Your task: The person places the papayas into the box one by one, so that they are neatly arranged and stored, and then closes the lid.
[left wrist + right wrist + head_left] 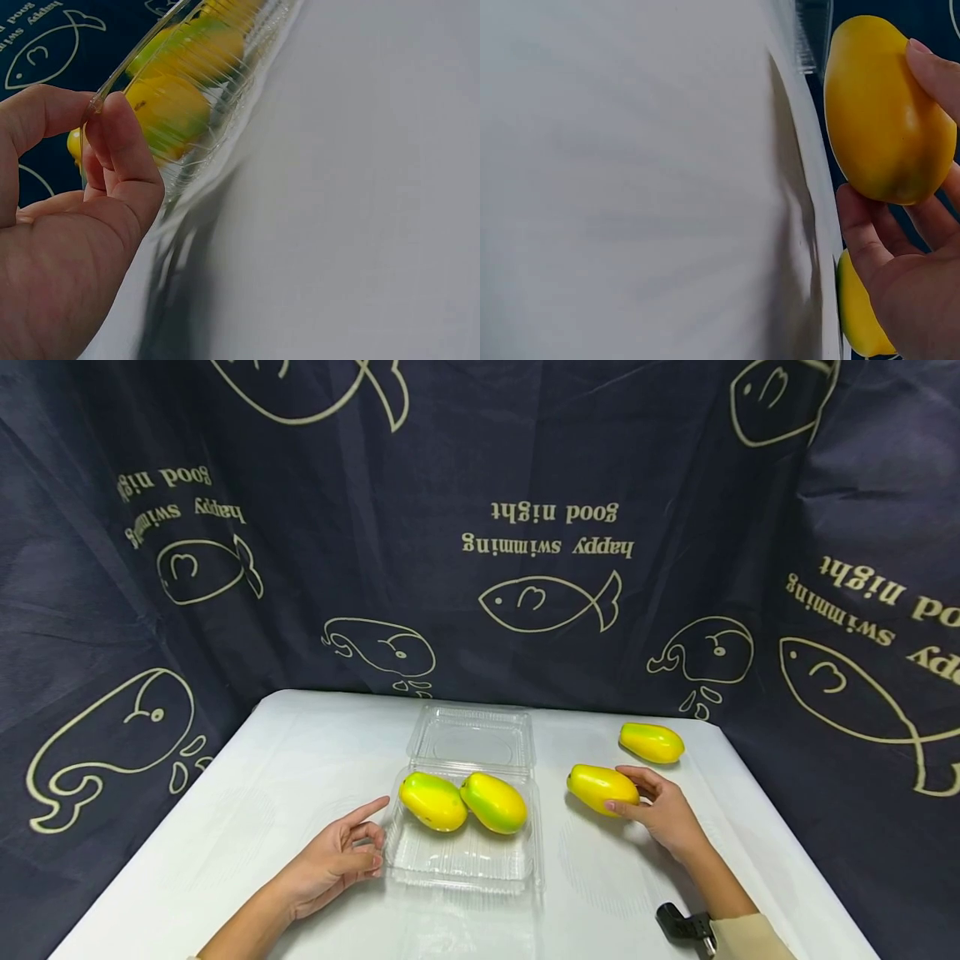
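A clear plastic clamshell box (465, 860) lies with its lid folded back, and two yellow-green papayas (433, 802) sit side by side in its base. At the base's left edge is my left hand (330, 864); in the left wrist view, its thumb and fingers pinch the clear rim (124, 64). To the right of the box, my right hand (660, 814) grips a yellow papaya (602, 788) by its right end. The right wrist view has the thumb on one side of this papaya (889, 112) and the fingers around its lower end.
Another papaya (651, 742) lies on the white table (300, 760) behind the right hand. The box's open lid (472, 739) rests flat toward the back. A dark curtain (540, 468) with fish drawings hangs around the table. A black device (678, 925) is at the right wrist.
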`<control>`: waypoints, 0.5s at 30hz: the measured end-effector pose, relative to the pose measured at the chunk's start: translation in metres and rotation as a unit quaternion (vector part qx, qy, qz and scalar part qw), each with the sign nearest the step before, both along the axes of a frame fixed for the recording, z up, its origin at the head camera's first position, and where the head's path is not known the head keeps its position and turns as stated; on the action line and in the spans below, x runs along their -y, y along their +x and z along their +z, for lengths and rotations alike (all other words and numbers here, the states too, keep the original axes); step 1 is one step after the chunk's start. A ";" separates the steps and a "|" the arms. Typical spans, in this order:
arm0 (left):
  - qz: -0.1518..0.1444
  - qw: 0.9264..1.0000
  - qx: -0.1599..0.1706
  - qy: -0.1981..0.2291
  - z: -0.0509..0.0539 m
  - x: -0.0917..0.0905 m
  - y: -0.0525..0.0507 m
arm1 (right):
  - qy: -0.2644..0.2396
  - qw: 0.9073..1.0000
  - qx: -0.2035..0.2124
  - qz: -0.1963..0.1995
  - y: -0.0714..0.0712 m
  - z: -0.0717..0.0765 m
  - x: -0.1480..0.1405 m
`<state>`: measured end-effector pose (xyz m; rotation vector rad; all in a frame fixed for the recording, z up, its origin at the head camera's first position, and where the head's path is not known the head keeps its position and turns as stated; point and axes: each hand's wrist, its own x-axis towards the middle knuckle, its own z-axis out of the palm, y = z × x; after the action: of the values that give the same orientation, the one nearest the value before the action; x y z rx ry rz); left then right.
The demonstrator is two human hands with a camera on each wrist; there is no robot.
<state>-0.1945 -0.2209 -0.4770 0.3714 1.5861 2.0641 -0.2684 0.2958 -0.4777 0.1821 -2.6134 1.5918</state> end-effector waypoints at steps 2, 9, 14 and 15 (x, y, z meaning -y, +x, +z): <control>-0.001 1.000 -0.003 0.002 0.001 0.000 0.000 | -0.002 1.000 -0.002 -0.002 0.003 0.002 0.001; 0.000 1.000 0.002 0.000 0.001 0.000 -0.001 | -0.006 1.000 -0.007 -0.011 0.012 0.008 0.004; 0.004 1.000 0.010 -0.008 -0.001 -0.001 -0.001 | 0.003 1.000 -0.013 -0.016 0.017 0.011 0.006; 0.006 1.000 0.011 -0.011 -0.001 -0.001 -0.001 | 0.003 1.000 -0.013 -0.017 0.019 0.011 0.006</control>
<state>-0.1958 -0.2201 -0.4777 0.3313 1.6000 2.0506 -0.2498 0.2898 -0.4670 0.1559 -2.5887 1.5598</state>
